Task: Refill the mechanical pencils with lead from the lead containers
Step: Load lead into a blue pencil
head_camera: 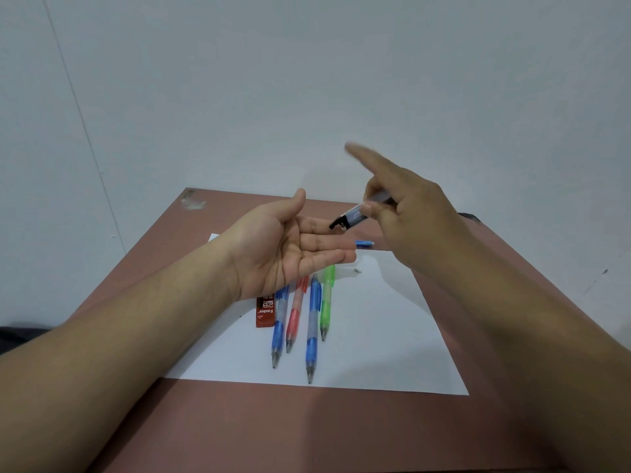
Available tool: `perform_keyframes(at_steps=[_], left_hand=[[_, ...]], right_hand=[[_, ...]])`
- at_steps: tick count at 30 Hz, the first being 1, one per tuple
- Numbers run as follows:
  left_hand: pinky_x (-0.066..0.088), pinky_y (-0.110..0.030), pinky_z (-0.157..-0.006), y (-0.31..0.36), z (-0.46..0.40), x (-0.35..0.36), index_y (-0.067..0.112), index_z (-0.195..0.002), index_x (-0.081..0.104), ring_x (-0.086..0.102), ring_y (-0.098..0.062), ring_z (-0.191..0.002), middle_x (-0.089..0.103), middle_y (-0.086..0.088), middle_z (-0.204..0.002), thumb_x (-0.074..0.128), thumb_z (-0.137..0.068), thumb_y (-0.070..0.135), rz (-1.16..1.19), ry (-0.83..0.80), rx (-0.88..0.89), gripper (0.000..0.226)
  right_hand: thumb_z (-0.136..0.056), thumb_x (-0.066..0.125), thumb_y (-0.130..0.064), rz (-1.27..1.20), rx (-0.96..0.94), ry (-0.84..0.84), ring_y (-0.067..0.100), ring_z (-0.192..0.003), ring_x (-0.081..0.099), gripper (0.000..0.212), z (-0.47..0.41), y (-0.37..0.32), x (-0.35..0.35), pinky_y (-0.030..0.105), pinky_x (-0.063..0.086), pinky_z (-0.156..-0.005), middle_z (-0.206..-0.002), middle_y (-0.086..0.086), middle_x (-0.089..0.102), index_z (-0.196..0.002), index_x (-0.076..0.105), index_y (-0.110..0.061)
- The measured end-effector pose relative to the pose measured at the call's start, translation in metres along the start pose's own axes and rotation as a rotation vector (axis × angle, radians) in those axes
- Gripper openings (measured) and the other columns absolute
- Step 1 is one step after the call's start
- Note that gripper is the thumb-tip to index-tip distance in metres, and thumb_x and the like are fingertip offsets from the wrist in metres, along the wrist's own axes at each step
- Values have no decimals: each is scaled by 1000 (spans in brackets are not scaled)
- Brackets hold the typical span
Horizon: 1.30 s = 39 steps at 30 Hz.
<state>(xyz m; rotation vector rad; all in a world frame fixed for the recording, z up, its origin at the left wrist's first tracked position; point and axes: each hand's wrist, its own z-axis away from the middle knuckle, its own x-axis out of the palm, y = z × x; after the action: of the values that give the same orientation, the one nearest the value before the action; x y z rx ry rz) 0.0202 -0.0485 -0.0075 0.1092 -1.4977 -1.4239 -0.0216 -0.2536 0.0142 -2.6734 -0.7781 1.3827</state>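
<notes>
Your left hand (290,247) is held palm up above the table (307,428), fingers straight and together, thumb raised, with nothing in it. Your right hand (406,213) is just beside it and a little higher, pinching a clear lead tube (358,213) between the thumb and the curled fingers while the forefinger sticks out straight, blurred. The tube tilts down toward your left fingertips, its black cap end lowest and just above them; whether the cap is open is hard to make out.

Below your hands a white sheet of paper (375,336) lies on the brown table. On it four pencils lie side by side, tips toward you: a blue pencil (278,331), a red pencil (294,317), a longer blue pencil (312,322) and a green pencil (326,302). A red lead box (265,312) marked 2B lies just left of them, partly under your left wrist. Past your left fingertips a small blue cap (364,244) rests near the paper's far edge, and a tiny white piece (357,270) lies on the paper near the green pencil's top.
</notes>
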Motion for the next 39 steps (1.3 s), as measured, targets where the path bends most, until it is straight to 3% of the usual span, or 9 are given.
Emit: perform_keyframes(at_steps=[2, 5, 8, 14, 18, 21, 26, 33, 39], left_hand=[[56, -42, -93, 0, 0, 0, -16, -127, 54, 66, -47, -112, 63, -37, -121, 37, -105, 50, 1, -1, -2, 71], [56, -41, -93, 0, -1, -1, -16, -126, 55, 66, -47, -111, 64, -37, -120, 36, -105, 49, -6, 2, -8, 71], [57, -41, -92, -1, -1, -1, -15, -125, 55, 67, -47, -110, 64, -37, -119, 37, -105, 48, -6, 7, -10, 69], [57, -41, -91, -3, -1, -2, -11, -123, 58, 69, -44, -107, 67, -34, -116, 43, -106, 34, -56, 53, 32, 50], [58, -36, -90, -4, -2, -3, -8, -118, 64, 72, -36, -104, 71, -28, -113, 55, -100, 8, -227, 121, 118, 26], [59, -35, -88, -7, -3, -2, -6, -116, 66, 73, -33, -104, 72, -26, -112, 62, -96, 7, -323, 135, 142, 24], [60, -31, -86, -8, -3, 1, -4, -113, 67, 73, -29, -103, 74, -21, -107, 67, -93, 12, -398, 148, 170, 26], [60, -29, -85, -8, -4, 0, -2, -110, 69, 75, -26, -100, 76, -18, -104, 71, -91, 15, -449, 181, 184, 26], [60, -29, -85, -8, -4, 1, -5, -110, 68, 74, -26, -100, 75, -19, -104, 68, -93, 11, -427, 175, 200, 23]], right_hand=[[-93, 54, -2, 28, -44, 25, 16, -84, 56, 36, 1, 1, 0, 34, 49, -73, -91, -7, 56, -107, 75, -28], [-97, 58, -4, -13, 24, 10, 10, -88, 56, 46, 0, 2, 1, 28, 49, -80, -94, -8, 58, -128, 67, -38], [-95, 60, -1, 11, 14, -5, 11, -89, 57, 36, 1, 4, 4, 32, 51, -82, -93, -8, 59, -108, 77, -29], [-97, 59, -2, -132, 109, 75, 0, -91, 56, 39, 5, 2, 4, 5, 37, -79, -96, -7, 62, -120, 73, -30], [-98, 60, -5, -203, 178, 111, -4, -89, 55, 37, 9, 2, 8, 4, 37, -76, -96, -14, 60, -120, 72, -33], [-99, 61, -7, -215, 190, 131, -2, -90, 55, 36, 12, 3, 11, 7, 39, -78, -97, -15, 60, -120, 72, -34], [-99, 61, -8, -246, 190, 141, 2, -90, 56, 34, 15, 2, 14, 36, 57, -81, -95, -19, 58, -121, 72, -31], [-99, 61, -7, -247, 199, 137, -4, -88, 54, 34, 16, -1, 16, 7, 40, -76, -96, -14, 60, -121, 72, -30], [-99, 61, -7, -264, 201, 137, -1, -89, 56, 34, 16, -1, 16, 21, 50, -79, -95, -17, 59, -121, 72, -30]])
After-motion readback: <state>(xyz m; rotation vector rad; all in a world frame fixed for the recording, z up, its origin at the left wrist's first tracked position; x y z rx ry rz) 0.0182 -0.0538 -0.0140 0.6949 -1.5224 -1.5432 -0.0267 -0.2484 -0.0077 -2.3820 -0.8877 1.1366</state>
